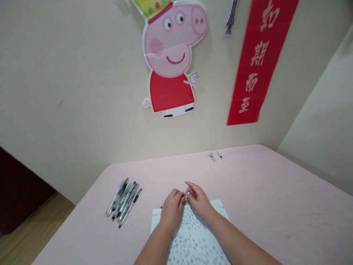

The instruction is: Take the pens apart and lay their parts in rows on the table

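Head view. Your two hands meet low in the view, just past the middle, above the pink table [275,195]. Your left hand [171,207] has its fingers bent and drawn together, the tips pinched on a small dark piece [183,195]. That piece sits between your hands, right where the fingertips come close; too small to say what it is. Your right hand [200,201] is turned in toward it, index finger reaching out past the others, thumb near the left fingertips. Whether the right fingers grip anything, you cannot tell from here.

Beneath both hands lies a flat white sheet [222,207], its far corners showing on either side of your wrists. Speckled white cloth [190,239] fills the space between your forearms.

To your left, well apart from the hands: a loose pile of pens [125,200], mostly clear and dark, lying slantwise side by side. One pen with a dark grip lies along the pile's right edge.

Near the far edge of the table, two small groups of slim parts [212,157] lie close together, dark and pale; detail too fine to read.

Wall behind: a pig cutout [172,90] in red and a red banner [255,73] with pale characters.
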Motion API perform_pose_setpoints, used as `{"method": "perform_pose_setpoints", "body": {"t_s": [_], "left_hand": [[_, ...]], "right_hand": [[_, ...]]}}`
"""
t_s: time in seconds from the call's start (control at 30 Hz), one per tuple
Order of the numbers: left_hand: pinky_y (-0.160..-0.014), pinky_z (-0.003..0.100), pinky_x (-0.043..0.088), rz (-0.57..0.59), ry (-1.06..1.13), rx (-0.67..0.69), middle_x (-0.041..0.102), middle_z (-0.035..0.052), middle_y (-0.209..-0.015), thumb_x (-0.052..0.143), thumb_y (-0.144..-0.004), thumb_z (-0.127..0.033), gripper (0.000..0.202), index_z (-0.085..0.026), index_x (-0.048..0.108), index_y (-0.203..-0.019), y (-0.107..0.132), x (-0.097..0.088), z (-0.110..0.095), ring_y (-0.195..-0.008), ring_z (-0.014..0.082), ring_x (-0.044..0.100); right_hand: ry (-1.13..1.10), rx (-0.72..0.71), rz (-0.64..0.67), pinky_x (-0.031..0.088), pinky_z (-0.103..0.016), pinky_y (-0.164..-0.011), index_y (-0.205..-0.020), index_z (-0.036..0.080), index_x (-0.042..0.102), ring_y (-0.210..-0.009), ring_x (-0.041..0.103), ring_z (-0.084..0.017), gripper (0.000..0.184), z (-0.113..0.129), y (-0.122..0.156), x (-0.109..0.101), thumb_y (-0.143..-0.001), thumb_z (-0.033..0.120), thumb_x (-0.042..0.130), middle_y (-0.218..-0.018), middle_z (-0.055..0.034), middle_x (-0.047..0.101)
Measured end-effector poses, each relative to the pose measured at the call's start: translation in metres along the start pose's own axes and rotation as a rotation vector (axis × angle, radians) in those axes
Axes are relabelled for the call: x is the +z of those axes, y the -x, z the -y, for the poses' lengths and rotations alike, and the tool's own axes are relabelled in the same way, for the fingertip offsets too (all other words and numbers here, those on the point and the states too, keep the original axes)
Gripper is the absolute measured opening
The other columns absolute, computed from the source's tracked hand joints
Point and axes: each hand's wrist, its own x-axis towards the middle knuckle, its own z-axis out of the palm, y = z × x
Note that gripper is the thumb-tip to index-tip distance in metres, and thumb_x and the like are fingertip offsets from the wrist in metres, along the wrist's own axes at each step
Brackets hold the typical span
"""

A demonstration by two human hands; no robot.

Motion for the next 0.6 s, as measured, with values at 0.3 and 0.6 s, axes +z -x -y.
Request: {"method": "perform_pose_setpoints", "body": {"t_s": [0.3, 0.6], "left_hand": [[-0.076, 0.029, 0.045, -0.052, -0.027, -0.014, 0.060, 0.0058, -0.093, 0.039, -0.090, -0.024, 0.024, -0.020, 0.062, -0.094, -0.002, 0.001, 0.003, -0.085, 0.0175, 0.058], [-0.079, 0.031, 0.046, -0.116, -0.016, -0.035, 0.059, 0.0057, -0.093, 0.041, -0.088, -0.019, 0.021, -0.019, 0.061, -0.094, -0.002, 0.004, 0.007, -0.086, 0.0179, 0.058]], "right_hand": [[-0.018, 0.023, -0.118, 0.049, -0.035, -0.078, -0.116, 0.019, 0.057, -0.082, 0.059, -0.018, 0.039, -0.009, -0.002, 0.002, -0.077, 0.021, 0.051, -0.086, -0.0046, 0.064], [0.149, -0.032, -0.142, 0.047, -0.037, -0.082, -0.112, 0.020, 0.060, -0.086, 0.057, -0.020, 0.042, -0.010, -0.001, -0.002, -0.073, 0.009, 0.050, -0.087, -0.0053, 0.063]]}}
